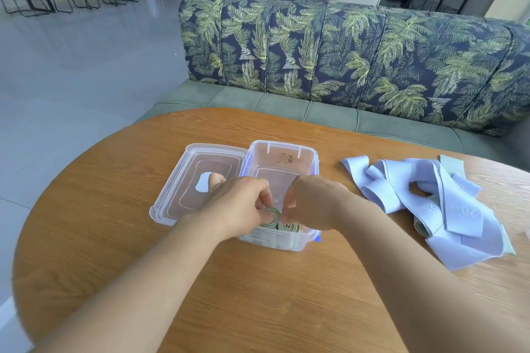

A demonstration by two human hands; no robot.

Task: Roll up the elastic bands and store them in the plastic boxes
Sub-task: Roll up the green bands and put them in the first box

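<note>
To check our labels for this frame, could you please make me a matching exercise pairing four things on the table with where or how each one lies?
Things:
1. lid
2. green rolled band
3. pale blue bands
4. plastic box

States:
A. unrolled heap, right of the box
B. open, between the lid and the heap
C. flat on the table, left of the box
D. pinched by the left hand at the box's near end

Pairs: 1-C, 2-D, 3-A, 4-B.
</note>
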